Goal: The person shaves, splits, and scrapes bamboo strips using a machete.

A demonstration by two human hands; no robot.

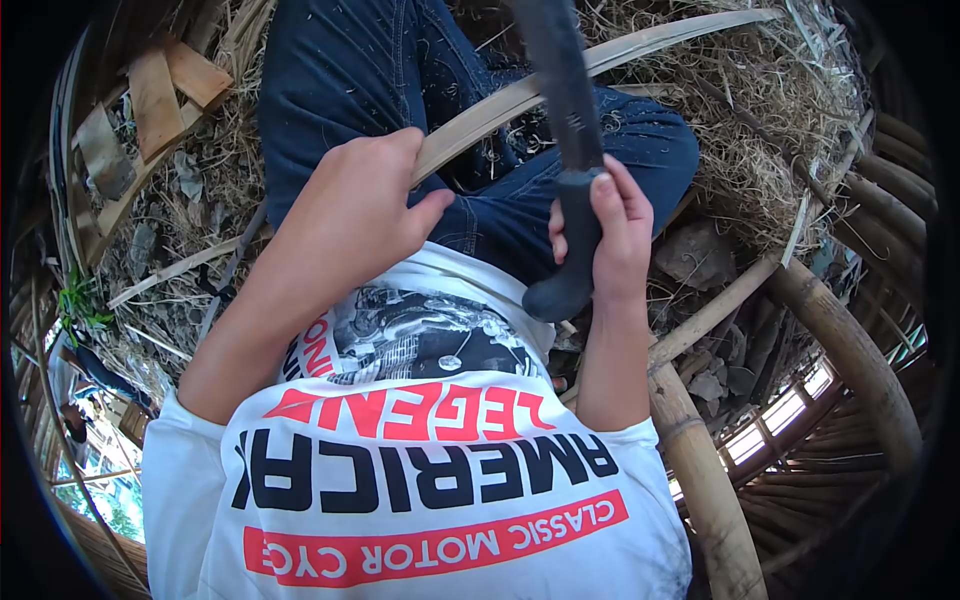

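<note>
My left hand [365, 200] is closed around the near end of a long, pale bamboo strip [490, 115], which slants up and to the right over my legs. In my right hand [622, 230] is a machete, my fingers wrapped about its black handle [575, 245]. The dark blade [566, 95] points away from me and crosses over the strip near its middle, overlapping it in this view. Thin shavings are scattered on my blue jeans [335, 90].
Flat wood pieces [155, 100] lie at the upper left. A heap of fine shavings [745, 130] covers the ground on the right. Thick bamboo poles [705, 480] and a stone [697, 255] are beside my right arm. Another person [75, 390] shows at the far left.
</note>
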